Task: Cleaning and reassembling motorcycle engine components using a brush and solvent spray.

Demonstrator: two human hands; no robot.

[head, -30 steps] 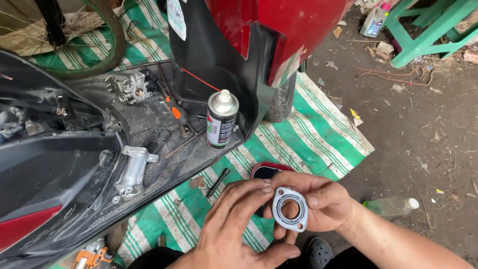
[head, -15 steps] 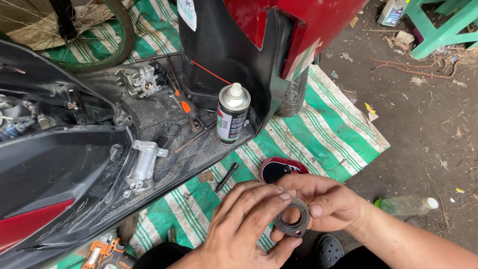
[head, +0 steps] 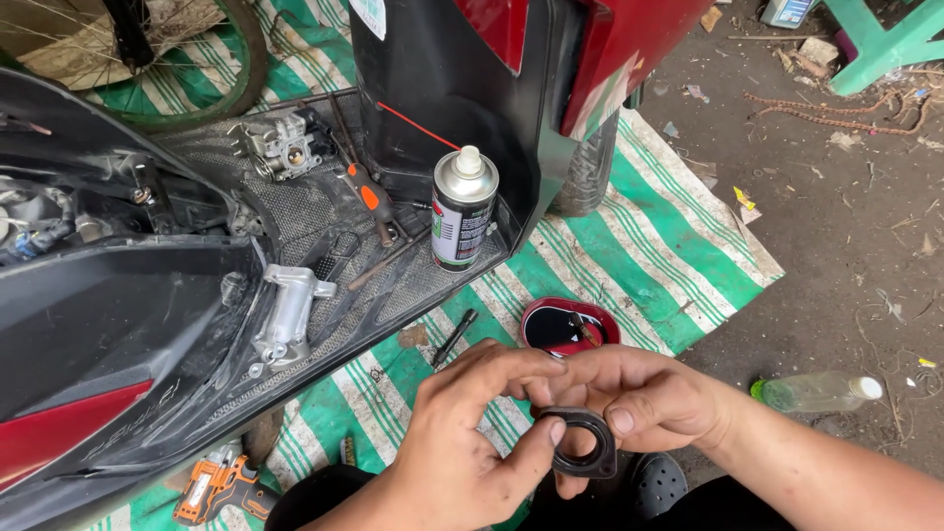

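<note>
The left hand (head: 462, 433) comes up from six o'clock, back toward the camera, fingers curled and thumb pressed in toward three o'clock. The right hand (head: 649, 398) enters from four o'clock along a bare forearm, its thumb and fingertips pinching toward nine o'clock, touching the left's.

1. Left hand (head: 462, 433) and right hand (head: 649, 398) both gripping dark ring (head: 580, 442), thumbs on its rim.
2. Spray can (head: 462, 208) upright on scooter footboard (head: 295, 226), beside screwdriver (head: 366, 197).
3. Striped tarp (head: 649, 236) below; plastic bottle (head: 811, 391) on dirt.
</note>
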